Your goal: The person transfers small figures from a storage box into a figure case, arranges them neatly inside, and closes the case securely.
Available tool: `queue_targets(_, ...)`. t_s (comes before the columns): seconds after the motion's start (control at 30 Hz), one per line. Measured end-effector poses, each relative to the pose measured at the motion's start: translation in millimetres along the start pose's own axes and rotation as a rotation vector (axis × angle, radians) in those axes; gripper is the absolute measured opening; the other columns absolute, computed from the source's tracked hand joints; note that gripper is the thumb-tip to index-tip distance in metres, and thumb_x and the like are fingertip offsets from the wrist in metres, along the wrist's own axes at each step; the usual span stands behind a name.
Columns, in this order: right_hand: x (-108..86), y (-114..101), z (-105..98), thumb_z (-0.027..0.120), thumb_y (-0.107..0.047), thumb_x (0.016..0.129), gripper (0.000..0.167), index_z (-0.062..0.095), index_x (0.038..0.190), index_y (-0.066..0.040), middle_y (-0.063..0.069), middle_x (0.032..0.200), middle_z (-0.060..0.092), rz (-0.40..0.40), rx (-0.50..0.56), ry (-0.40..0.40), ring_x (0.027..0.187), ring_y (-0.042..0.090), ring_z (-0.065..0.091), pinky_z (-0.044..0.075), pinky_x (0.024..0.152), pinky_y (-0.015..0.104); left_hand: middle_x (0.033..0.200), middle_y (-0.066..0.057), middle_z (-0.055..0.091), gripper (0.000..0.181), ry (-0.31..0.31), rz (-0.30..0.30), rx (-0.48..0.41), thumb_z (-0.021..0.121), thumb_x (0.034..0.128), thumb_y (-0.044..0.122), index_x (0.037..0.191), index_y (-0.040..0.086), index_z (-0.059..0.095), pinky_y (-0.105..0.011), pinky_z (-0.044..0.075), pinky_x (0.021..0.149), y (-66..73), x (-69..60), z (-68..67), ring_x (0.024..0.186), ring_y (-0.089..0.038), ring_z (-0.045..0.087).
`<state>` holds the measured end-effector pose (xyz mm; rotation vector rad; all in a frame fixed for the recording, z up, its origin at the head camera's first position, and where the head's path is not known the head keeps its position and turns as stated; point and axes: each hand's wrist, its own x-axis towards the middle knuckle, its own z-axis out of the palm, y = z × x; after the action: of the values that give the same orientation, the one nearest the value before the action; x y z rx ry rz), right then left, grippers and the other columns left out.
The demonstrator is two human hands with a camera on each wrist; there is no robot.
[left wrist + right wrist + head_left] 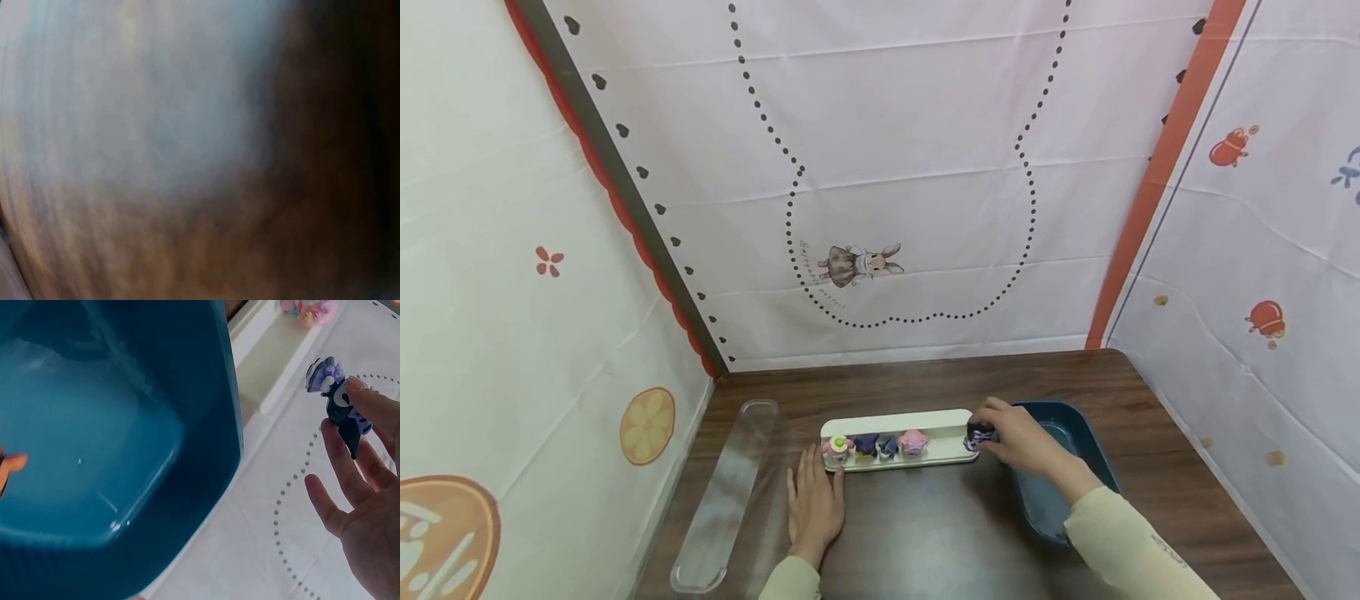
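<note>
A long white tray [951, 448] holds several small figurines in its left part, among them a pink one [913, 442] and one with a yellow-green spot [837, 447]. My right hand [1018, 437] pinches a dark and purple figurine [980, 434] over the tray's right end; the right wrist view shows this figurine [340, 403] between thumb and fingers of the hand [369, 512]. The left hand [816, 500] lies with straight fingers at the tray's left front corner, fingertips touching it. The left wrist view is blurred and shows no hand clearly.
A blue bin [1051, 508] stands right of the white tray, partly under the right forearm; an orange piece [11, 464] shows inside it in the right wrist view. A clear long lid [718, 508] lies on the left. Printed cloth hangs around the wooden table [917, 533].
</note>
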<state>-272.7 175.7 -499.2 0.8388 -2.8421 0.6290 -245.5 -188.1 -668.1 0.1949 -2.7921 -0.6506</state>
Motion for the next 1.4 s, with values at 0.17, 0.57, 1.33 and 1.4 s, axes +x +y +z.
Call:
queue_targets(0.17, 9.9, -6.1, 11.3, 0.087, -0.015, 0.084, 0.032, 0.074, 0.114, -0.015, -0.001, 0.108, 0.066, 0.018, -0.033, -0.015, 0.095, 0.015, 0.067, 0.053, 0.093, 0.048, 0.165, -0.019, 0.036, 0.065, 0.009, 0.001, 0.0, 0.052, 0.1074, 0.037, 0.158, 0.001, 0.034, -0.063, 0.01, 0.128, 0.0, 2.4, 0.1, 0.157, -0.036, 0.027)
queue_targets(0.57, 31.5, -10.6, 49.6, 0.085, -0.018, 0.086, 0.033, 0.075, 0.118, -0.017, 0.0, 0.113, 0.067, 0.104, -0.053, -0.05, 0.105, 0.02, 0.065, 0.052, 0.1, 0.049, 0.167, -0.018, 0.033, 0.065, -0.012, -0.003, 0.0, 0.049, 0.1085, 0.038, 0.159, 0.001, 0.033, -0.062, 0.007, 0.129, -0.9, 4.5, -2.4, 0.159, -0.034, 0.023)
queue_targets(1.33, 43.4, -13.6, 86.7, 0.087, -0.014, 0.083, 0.035, 0.075, 0.116, -0.015, 0.001, 0.107, 0.066, 0.061, -0.121, 0.032, 0.105, 0.026, 0.066, 0.052, 0.099, 0.05, 0.169, -0.015, 0.029, 0.067, -0.058, -0.032, 0.018, 0.045, 0.1093, 0.041, 0.162, 0.004, 0.027, -0.059, 0.002, 0.13, -0.3, 2.4, -1.3, 0.16, -0.031, 0.02)
queue_targets(1.4, 43.8, -13.8, 87.5, 0.087, -0.014, 0.084, 0.035, 0.075, 0.116, -0.015, 0.001, 0.107, 0.066, 0.062, -0.127, 0.031, 0.105, 0.025, 0.066, 0.052, 0.099, 0.049, 0.17, -0.015, 0.028, 0.067, -0.064, -0.037, 0.022, 0.044, 0.1097, 0.042, 0.163, 0.005, 0.026, -0.058, 0.001, 0.131, -0.7, 2.4, -1.2, 0.161, -0.03, 0.019)
